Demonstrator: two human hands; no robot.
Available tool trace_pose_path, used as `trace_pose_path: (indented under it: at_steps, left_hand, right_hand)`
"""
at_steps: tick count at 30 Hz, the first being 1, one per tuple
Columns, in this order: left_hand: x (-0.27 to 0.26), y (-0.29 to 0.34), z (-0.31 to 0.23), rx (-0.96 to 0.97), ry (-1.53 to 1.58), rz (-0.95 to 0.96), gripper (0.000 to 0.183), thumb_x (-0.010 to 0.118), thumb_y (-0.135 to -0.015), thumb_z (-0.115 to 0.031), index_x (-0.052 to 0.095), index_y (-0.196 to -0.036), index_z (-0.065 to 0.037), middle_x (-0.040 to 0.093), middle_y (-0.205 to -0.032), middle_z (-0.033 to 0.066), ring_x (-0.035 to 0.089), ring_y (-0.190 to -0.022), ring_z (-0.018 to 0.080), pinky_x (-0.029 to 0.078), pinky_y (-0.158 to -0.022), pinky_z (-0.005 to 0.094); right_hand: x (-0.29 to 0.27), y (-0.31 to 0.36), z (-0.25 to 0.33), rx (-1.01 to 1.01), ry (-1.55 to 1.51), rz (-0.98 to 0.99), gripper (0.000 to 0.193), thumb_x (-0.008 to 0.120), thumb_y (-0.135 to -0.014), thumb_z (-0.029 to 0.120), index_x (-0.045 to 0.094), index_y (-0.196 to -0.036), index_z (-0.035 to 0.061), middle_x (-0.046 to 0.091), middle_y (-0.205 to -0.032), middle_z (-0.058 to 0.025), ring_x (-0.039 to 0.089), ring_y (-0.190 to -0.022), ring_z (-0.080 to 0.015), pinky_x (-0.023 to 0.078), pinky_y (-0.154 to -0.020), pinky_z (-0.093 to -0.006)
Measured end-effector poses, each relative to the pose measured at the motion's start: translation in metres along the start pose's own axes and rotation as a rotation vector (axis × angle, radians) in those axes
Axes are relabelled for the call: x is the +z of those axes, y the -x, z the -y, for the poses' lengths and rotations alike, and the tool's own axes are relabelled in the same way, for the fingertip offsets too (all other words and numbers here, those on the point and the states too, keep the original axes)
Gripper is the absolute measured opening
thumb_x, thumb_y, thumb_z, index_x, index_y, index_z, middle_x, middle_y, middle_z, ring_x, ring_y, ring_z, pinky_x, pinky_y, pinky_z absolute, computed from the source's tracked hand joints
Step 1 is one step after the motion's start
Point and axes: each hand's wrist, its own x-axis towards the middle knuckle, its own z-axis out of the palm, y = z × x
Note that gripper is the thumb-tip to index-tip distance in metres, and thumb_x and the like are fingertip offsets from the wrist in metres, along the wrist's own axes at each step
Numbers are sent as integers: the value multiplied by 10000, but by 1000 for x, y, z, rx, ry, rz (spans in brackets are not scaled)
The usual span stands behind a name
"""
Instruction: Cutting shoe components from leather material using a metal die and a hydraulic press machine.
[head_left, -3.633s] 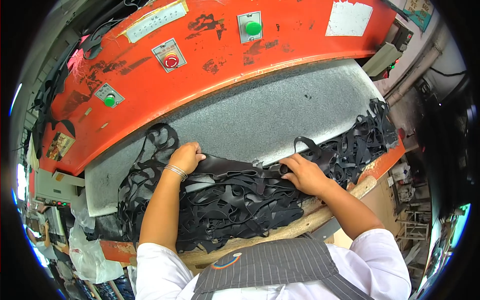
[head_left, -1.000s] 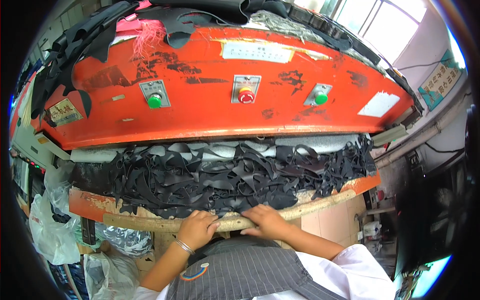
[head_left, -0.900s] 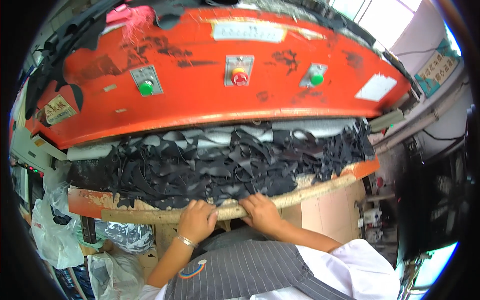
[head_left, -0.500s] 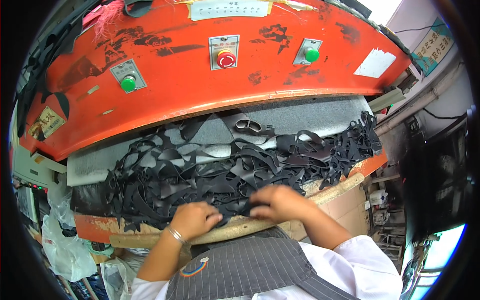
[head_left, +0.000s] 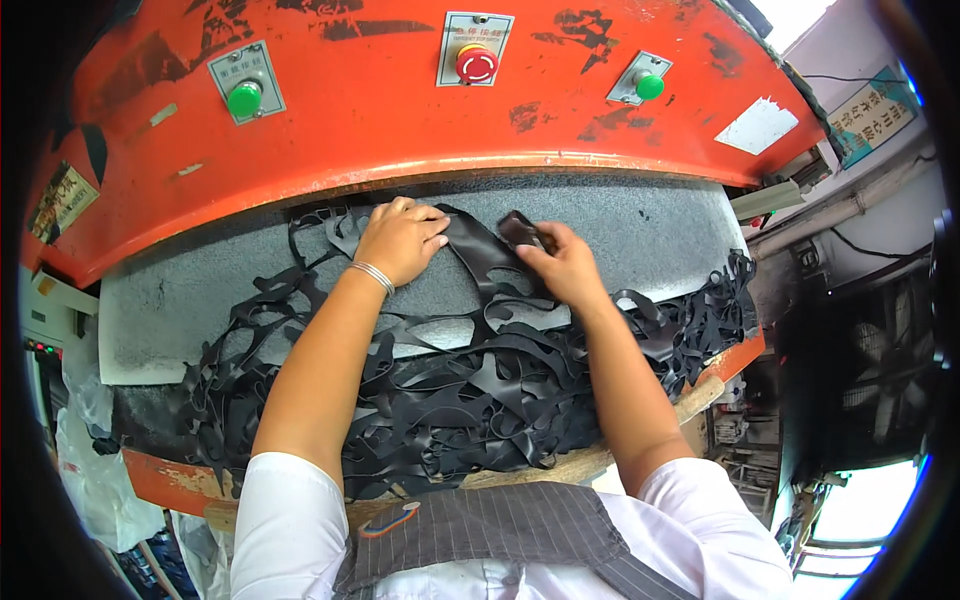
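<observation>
My left hand point(head_left: 402, 238) is at the far part of the grey cutting pad point(head_left: 240, 255), its thumb and fingers closed at the edge of a black leather sheet point(head_left: 480, 248). Holes and curved cut-outs run through this sheet, which drapes toward me into a heap of black leather scraps point(head_left: 450, 400). To the right, my right hand point(head_left: 565, 262) grips a small dark oblong cutting die point(head_left: 518, 230) between thumb and fingers, tilted beside the sheet's right edge. The fingers partly cover the die.
Beyond the pad rises a red press head point(head_left: 370, 130) with two green buttons point(head_left: 244, 99) and a red stop button point(head_left: 476, 64). A worn padded front rail point(head_left: 580, 465) runs nearest me. Clear plastic bags point(head_left: 95, 470) hang at the left; a dark fan point(head_left: 880, 370) stands right.
Both hands have moved away from me, from the scraps at the front edge onto the pad. My right hand has picked up the die, and my left has taken hold of the leather.
</observation>
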Motion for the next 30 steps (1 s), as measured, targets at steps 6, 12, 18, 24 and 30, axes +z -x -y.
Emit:
trace_pose_path:
  at_steps: [6,12,18,24,30]
  left_hand:
    - [-3,5,3,-20,136,42,341,646,-837,-283,710,-1118,-101,647,-1245,-4,492,-1221,253,338,-1067,417]
    - [-33,12,-9,27,93,-83,263,671,-836,-231,724,-1046,-83,673,-1183,70,554,-1189,282,391,-1021,423]
    - [-123,36,-32,-143,308,-532,153,668,-867,-161,703,-896,-15,686,-918,119,618,-898,288,479,-813,354]
    - [-192,65,-50,-28,-175,-1189,194,635,-906,-144,597,-751,-34,554,-721,87,504,-700,278,409,-679,382]
    - [-225,93,-63,-141,-138,-817,322,567,-952,-180,494,-701,6,479,-690,151,487,-673,330,391,-624,420]
  right_hand:
    - [79,6,29,-324,466,-178,393,712,-770,261,599,-1080,47,593,-988,-187,637,-839,-390,535,-726,-466]
    - [76,12,31,-381,466,-221,414,718,-772,263,595,-1094,34,588,-970,-171,636,-825,-386,535,-715,-457]
    - [22,16,44,-457,93,-328,707,718,-841,368,434,-1352,-29,458,-1316,-239,457,-1233,-377,381,-1042,-449]
    - [-97,-15,132,-670,-62,-1080,621,506,-992,326,288,-1460,-18,139,-1520,-291,190,-1419,-399,191,-1151,-482]
    - [-135,-24,122,-627,63,-1078,672,490,-994,338,201,-1499,3,104,-1523,-307,174,-1419,-419,166,-1157,-486]
